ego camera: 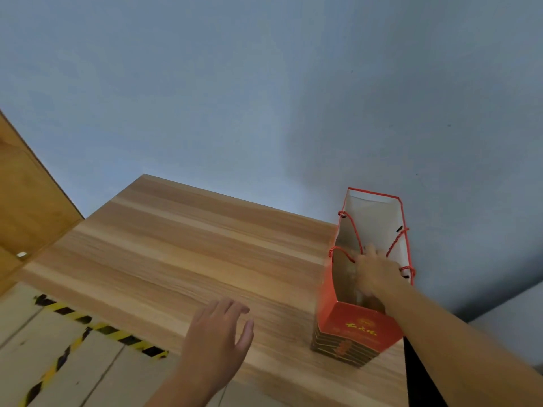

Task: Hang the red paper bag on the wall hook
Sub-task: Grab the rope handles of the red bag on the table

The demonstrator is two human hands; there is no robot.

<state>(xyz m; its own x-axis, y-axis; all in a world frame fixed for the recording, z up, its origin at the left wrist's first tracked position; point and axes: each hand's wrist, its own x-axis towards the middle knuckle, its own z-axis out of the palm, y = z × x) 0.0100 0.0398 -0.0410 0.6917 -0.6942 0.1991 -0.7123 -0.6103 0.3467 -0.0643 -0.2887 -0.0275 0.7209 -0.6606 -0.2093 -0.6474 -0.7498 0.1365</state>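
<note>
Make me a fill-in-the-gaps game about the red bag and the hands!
1. The red paper bag stands upright on the wooden ____.
2. The ____ hand reaches into the bag's open top, among its rope handles.
3. The left hand hovers open, holding ____.
4. The inside of the bag is ____ in colour.

Missing words: table; right; nothing; white

Red paper bag [360,333] stands upright at the right end of the wooden tabletop, close to the wall. Tall and narrow, mouth open, pale inside. Near face red with gold lettering; lower part shows dark bands with gold lines. Red twisted cord handles [351,230] droop into the mouth from both long sides. I can't find the wall hook in view.
</note>
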